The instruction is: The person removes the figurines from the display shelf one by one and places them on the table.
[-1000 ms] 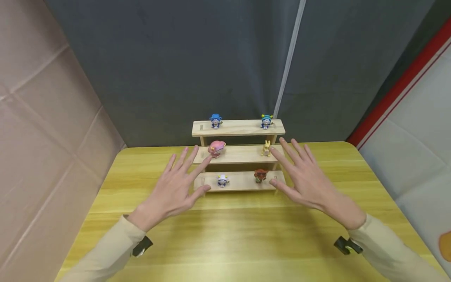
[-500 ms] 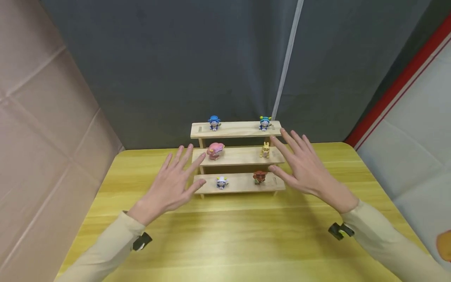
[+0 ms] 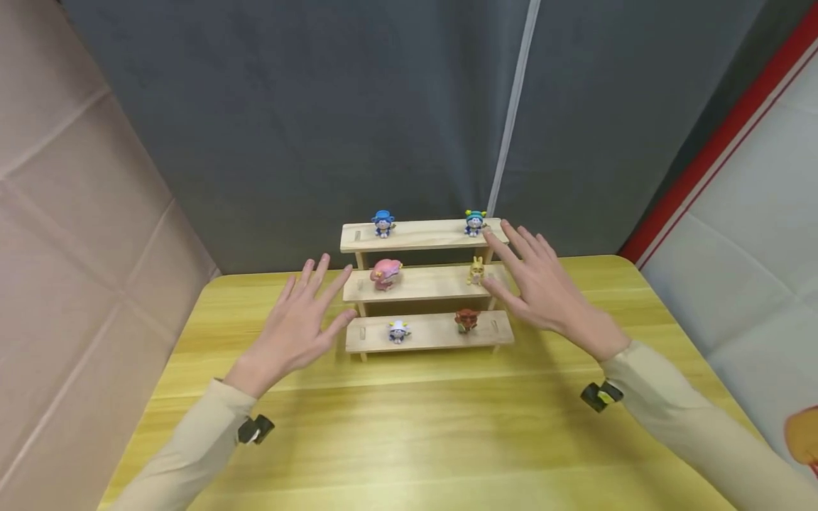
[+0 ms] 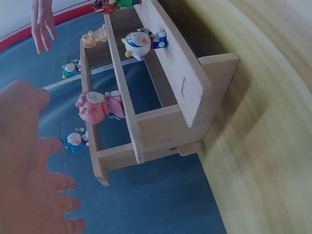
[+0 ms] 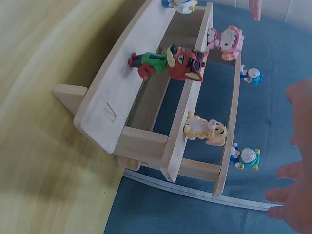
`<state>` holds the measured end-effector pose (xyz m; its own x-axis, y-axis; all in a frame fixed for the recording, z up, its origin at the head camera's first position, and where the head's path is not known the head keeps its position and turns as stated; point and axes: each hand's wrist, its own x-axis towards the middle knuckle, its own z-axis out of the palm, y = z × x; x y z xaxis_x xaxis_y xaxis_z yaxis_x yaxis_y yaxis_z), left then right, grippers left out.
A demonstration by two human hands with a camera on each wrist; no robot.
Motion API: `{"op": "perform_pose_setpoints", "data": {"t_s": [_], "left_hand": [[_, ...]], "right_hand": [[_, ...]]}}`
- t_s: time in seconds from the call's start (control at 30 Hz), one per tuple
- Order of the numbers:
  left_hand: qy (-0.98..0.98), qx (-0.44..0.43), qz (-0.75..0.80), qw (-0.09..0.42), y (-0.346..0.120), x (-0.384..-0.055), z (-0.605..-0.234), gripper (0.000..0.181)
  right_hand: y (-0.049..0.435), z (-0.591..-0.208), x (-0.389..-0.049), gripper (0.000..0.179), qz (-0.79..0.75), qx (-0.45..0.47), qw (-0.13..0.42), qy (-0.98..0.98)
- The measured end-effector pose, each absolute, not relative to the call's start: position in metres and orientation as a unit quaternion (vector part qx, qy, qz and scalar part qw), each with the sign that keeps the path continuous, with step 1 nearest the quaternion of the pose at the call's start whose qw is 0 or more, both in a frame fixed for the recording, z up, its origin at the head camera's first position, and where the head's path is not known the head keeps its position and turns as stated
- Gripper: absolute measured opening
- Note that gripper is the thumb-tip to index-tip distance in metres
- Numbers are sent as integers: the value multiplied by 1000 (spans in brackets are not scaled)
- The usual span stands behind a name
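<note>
Both hands hover with fingers spread and hold nothing. My left hand (image 3: 295, 323) is left of a three-step wooden display shelf (image 3: 434, 341), nearest the pink figurine (image 3: 386, 274) on the middle step. My right hand (image 3: 540, 287) is at the shelf's right side, its thumb tip close by the yellow rabbit figurine (image 3: 476, 271) in the head view. On the top step stand a blue-hatted figurine (image 3: 383, 223) and a teal-hatted one with yellow knobs (image 3: 474, 223). The bottom step bears a white-hatted figurine (image 3: 398, 331) and a red fox figurine (image 5: 185, 63) in a green shirt.
The shelf stands at the back of a yellow wood-grain table (image 3: 409, 426). Behind it hangs a dark grey curtain (image 3: 287, 142) with a pale seam. Light padded panels (image 3: 83, 213) flank the table, the right one edged in red.
My left hand has moved a little left, away from the shelf. My right hand has shifted slightly up and left in the head view, as the view itself drifts. The figurines stay put on their steps.
</note>
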<state>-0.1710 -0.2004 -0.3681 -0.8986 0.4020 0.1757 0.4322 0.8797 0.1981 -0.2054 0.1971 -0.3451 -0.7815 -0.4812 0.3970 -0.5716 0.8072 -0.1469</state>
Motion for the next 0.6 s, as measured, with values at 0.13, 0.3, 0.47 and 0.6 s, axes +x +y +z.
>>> {"op": "perform_pose_setpoints", "data": {"t_s": [0.13, 0.3, 0.47, 0.6], "left_hand": [[-968, -211, -123, 57, -202, -175, -371, 70], [-967, -202, -152, 42, -203, -182, -378, 72], [-961, -190, -200, 25, -206, -191, -384, 74], [-958, -180, -224, 12, -206, -195, -387, 75]], "right_hand": [[196, -345, -216, 72, 145, 278, 169, -935], [198, -346, -229, 71, 169, 269, 173, -932], [201, -351, -241, 70, 206, 272, 193, -920], [202, -354, -248, 69, 230, 275, 200, -912]]}}
